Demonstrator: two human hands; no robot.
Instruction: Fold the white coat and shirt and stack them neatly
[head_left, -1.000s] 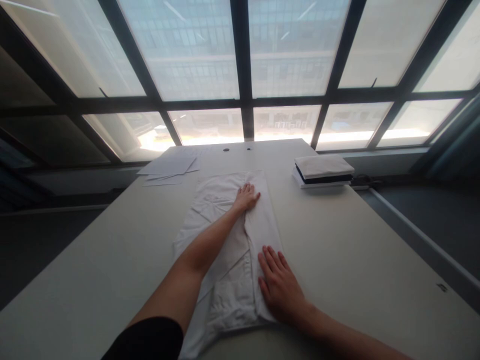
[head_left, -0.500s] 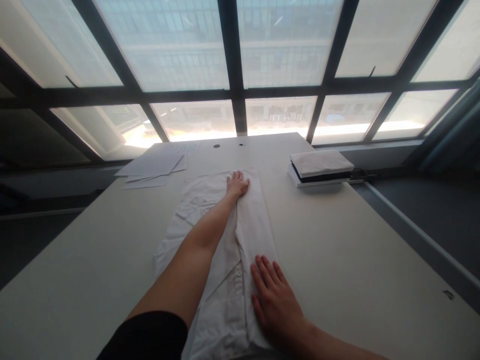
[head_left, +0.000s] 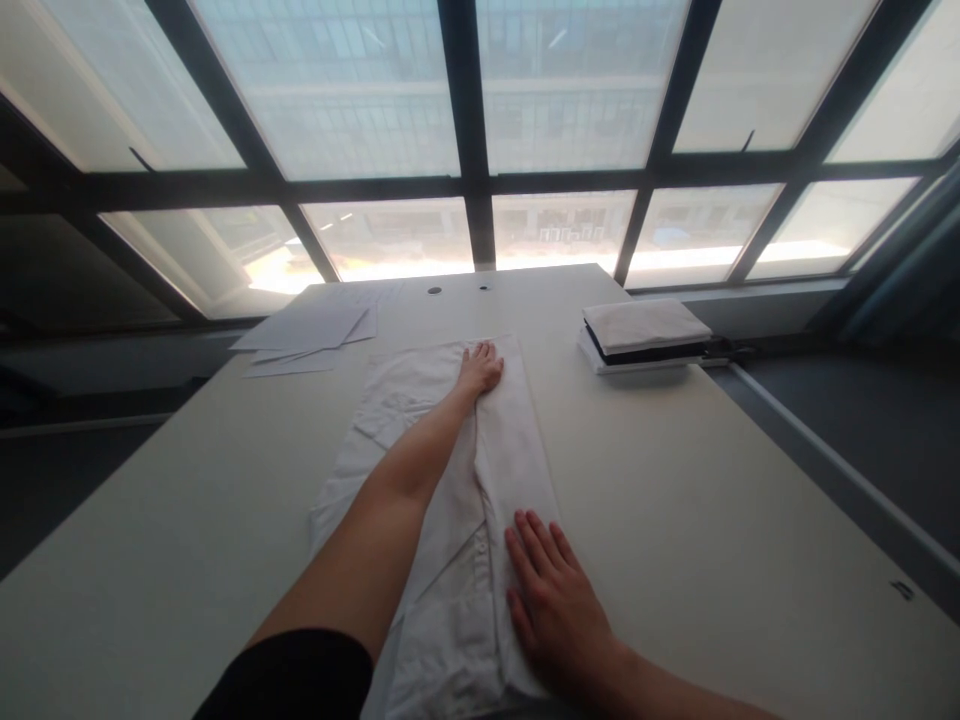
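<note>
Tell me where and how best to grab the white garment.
Probably pinch the white garment at its left edge near the far corner, coming from the left. The edge lies flat and exposed there, while the left hand and right hand rest nearer the folded right side.

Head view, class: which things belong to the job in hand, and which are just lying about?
In the job:
white garment, lying on the table
left hand, on its far part
right hand, on its nearer right side

Lying about:
papers, far left
stack, far right
</note>
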